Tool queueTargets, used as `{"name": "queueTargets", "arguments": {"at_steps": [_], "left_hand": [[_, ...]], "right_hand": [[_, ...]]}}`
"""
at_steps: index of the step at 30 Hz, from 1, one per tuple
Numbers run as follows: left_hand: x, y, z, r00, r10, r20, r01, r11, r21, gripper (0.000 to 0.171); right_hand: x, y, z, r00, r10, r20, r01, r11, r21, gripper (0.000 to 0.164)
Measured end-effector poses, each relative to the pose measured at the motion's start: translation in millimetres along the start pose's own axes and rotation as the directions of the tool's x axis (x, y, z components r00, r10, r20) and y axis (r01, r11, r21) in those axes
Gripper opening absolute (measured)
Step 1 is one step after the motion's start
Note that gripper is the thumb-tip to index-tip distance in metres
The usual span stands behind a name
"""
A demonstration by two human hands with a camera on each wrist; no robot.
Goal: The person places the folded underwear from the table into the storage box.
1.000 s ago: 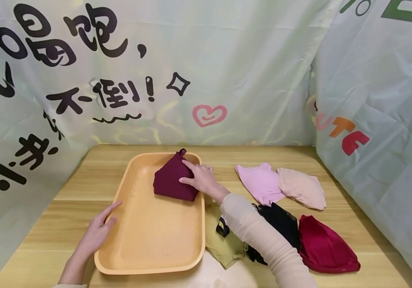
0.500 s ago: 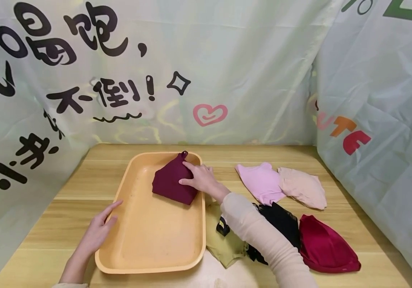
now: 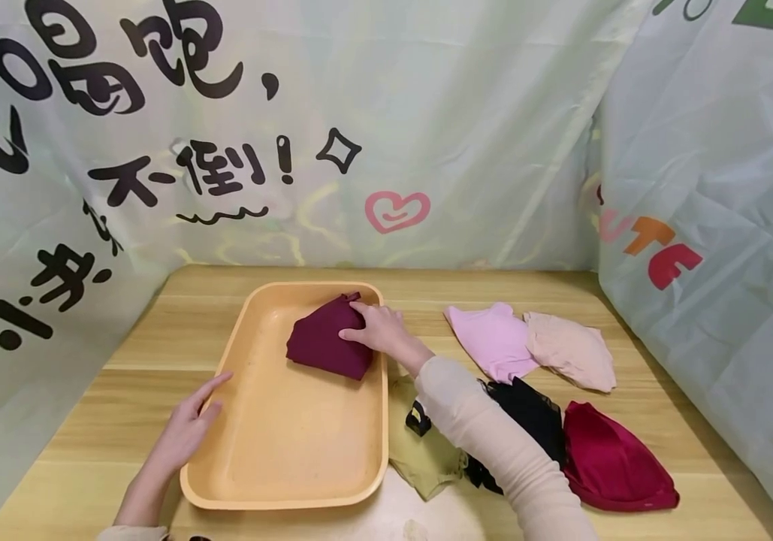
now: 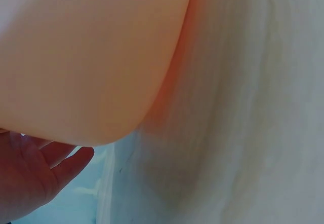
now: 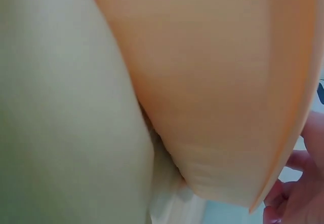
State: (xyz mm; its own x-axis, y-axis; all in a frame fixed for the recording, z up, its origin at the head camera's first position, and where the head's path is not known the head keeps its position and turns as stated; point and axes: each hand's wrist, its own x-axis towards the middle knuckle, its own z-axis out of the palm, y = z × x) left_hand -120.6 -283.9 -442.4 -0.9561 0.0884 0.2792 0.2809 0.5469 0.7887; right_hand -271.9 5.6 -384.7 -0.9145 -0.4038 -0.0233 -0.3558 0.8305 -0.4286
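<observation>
A folded plum-coloured bra (image 3: 328, 338) with a small loop at its top leans in the far right corner of a shallow orange tray (image 3: 291, 466). My right hand (image 3: 381, 330) reaches over the tray's right rim and holds the bra, its thumb on the near face and its index finger along the upper edge. In the right wrist view, the other fingers (image 5: 298, 193) are curled beyond the tray's rim. At the tray's left side, my left hand (image 3: 183, 432) rests its fairly straight fingers against the rim; the left wrist view shows these fingers (image 4: 71, 165) at the tray's edge.
Right of the tray lie an olive folded garment (image 3: 423, 458), a black lacy one (image 3: 528, 413) partly under my right sleeve (image 3: 494, 443), and a red bra (image 3: 612, 462). Farther back are a pink garment (image 3: 490, 342) and a beige one (image 3: 572, 353). Printed cloth (image 3: 481, 150) surrounds the wooden table (image 3: 136, 353).
The plum bra has tipped and settled lower in the tray, its top loop sinking towards my right hand. Both hands stay nearly in place, and the head view has shifted slightly.
</observation>
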Motion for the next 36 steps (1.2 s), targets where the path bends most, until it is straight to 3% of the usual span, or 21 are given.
{"name": "queueTargets", "arguments": {"at_steps": [9, 14, 19, 29, 36], "left_hand": [[0.1, 0.6, 0.4, 1.000, 0.010, -0.012, -0.010, 1.000, -0.007, 0.035], [-0.4, -0.2, 1.5, 0.999, 0.036, -0.029, -0.036, 0.999, -0.009, 0.034], [-0.5, -0.7, 1.7, 1.000, 0.019, -0.014, -0.019, 1.000, -0.013, 0.035], [0.4, -0.8, 1.0, 0.999, 0.033, -0.013, -0.034, 0.999, -0.013, 0.035], [1.0, 0.5, -0.5, 1.000, -0.006, 0.017, 0.007, 1.000, -0.007, 0.036]], "right_hand": [[-1.2, 8.0, -3.2, 1.000, 0.015, -0.023, -0.013, 0.998, 0.055, 0.058], [-4.7, 14.1, -4.6, 0.998, -0.046, -0.037, 0.050, 0.993, 0.111, 0.056], [-12.2, 21.2, -4.8, 0.990, -0.122, -0.064, 0.130, 0.980, 0.149, 0.052], [-27.8, 35.5, -7.9, 0.956, -0.269, -0.115, 0.286, 0.944, 0.168, 0.052], [-38.2, 40.3, -12.7, 0.966, -0.234, -0.114, 0.254, 0.944, 0.210, 0.054]]}}
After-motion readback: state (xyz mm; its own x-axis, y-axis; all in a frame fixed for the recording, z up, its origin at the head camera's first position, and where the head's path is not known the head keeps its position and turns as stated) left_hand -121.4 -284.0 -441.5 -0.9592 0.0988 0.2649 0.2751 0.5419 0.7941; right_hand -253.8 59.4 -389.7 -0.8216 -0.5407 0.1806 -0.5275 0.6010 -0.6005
